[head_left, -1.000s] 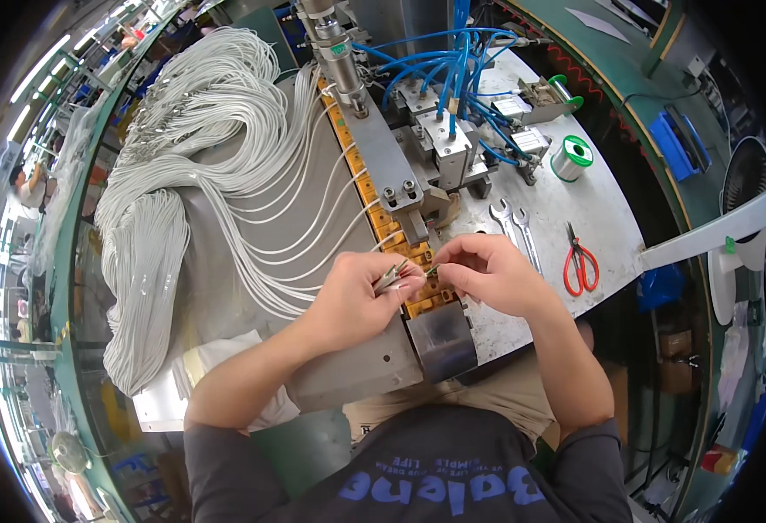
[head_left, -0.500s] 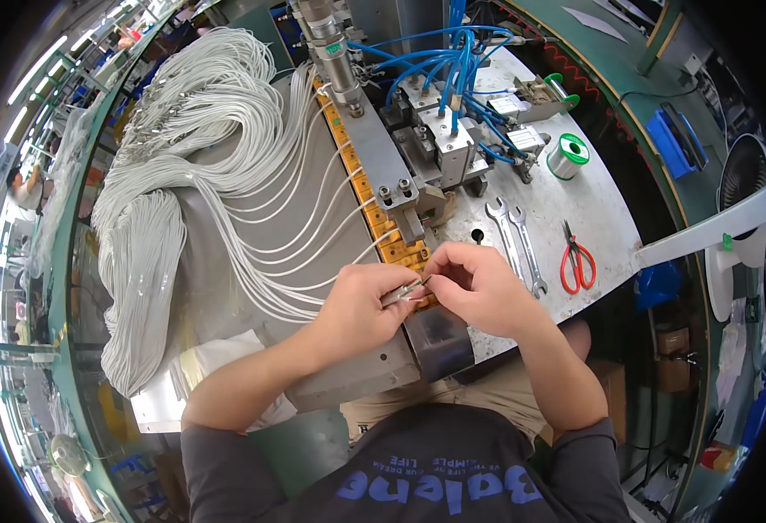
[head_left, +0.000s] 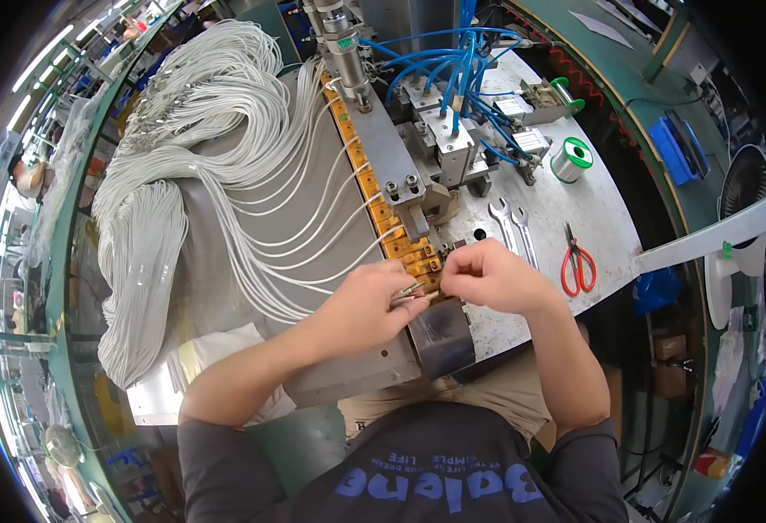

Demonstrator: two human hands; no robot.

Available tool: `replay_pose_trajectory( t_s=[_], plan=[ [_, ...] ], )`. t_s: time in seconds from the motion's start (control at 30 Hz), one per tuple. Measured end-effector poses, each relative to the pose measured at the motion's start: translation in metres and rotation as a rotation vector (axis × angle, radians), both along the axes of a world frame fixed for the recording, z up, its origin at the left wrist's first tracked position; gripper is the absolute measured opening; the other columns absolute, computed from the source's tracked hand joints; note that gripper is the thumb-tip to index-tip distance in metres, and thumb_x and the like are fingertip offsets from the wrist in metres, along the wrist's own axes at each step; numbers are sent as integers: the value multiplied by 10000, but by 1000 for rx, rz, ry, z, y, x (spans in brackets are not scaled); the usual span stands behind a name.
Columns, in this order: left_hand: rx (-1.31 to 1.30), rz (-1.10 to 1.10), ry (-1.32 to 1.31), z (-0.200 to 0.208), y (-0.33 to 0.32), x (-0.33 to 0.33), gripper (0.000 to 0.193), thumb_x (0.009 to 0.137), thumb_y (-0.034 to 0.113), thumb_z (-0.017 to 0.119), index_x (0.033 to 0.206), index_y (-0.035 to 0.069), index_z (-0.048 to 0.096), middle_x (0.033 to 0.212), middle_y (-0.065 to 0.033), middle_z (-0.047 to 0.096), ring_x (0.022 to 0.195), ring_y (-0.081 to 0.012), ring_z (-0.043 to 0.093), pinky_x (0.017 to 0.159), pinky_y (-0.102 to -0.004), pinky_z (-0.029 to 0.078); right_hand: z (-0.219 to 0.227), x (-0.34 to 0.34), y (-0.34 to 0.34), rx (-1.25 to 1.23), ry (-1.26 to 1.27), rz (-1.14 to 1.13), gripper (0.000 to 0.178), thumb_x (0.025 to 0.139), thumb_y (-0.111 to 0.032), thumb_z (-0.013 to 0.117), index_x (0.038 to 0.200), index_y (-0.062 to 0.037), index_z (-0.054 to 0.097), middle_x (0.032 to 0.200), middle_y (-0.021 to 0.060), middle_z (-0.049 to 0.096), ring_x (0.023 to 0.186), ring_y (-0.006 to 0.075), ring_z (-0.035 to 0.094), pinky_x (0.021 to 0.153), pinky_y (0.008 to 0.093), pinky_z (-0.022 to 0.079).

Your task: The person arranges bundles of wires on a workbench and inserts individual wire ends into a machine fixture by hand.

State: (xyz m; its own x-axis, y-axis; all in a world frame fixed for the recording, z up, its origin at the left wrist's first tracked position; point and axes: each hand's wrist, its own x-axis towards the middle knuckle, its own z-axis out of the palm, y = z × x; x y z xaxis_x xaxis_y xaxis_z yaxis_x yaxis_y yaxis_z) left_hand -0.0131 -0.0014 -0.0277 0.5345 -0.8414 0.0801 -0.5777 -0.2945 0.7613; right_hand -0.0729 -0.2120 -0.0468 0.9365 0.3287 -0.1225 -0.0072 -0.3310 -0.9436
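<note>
Fingers (head_left: 406,312) of our left hand (head_left: 357,305) close on cable ends (head_left: 402,301) just beside the near end of the orange rail (head_left: 370,187); we judge the short grip keeps the wire tips (head_left: 416,287) exposed. Our right hand (head_left: 501,277) pinches at that end; whether it holds a wire, we cannot tell. Left of the rail, white cables (head_left: 213,202) fan toward it, apparently to avoid tangling. Red-handled snips (head_left: 575,248) lie right of it, within reach.

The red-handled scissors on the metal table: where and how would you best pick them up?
Probably by the red loops, from the person's side, with the right hand, the nearer one. The scissors lie with their loops toward the person and their dark, pointed blades facing away, so this avoids the tips.
</note>
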Motion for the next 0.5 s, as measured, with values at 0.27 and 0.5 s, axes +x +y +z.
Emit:
replay_pose_trajectory(
  t_s=[0.27,0.5],
  plan=[
    [54,87,-287,-8,-2,15,92,783,54,636,850,-2,608,783,-158,575,653,-327,558,576,-385,454,-9,9,1,168,245,-360,168,862,-134,556,760,-4,586,583,-4,504,527,43,403,466,224,310],
    [317,39,-487,-4,-6,1,114,772,-4,609,885,-4,612,770,-144,577,654,-331,561,604,-357,464,-43,19,-6,240,182,-263,145,868,-147,562,786,-31,592,593,-23,503,528,39,434,462,218,315]
  ],
)
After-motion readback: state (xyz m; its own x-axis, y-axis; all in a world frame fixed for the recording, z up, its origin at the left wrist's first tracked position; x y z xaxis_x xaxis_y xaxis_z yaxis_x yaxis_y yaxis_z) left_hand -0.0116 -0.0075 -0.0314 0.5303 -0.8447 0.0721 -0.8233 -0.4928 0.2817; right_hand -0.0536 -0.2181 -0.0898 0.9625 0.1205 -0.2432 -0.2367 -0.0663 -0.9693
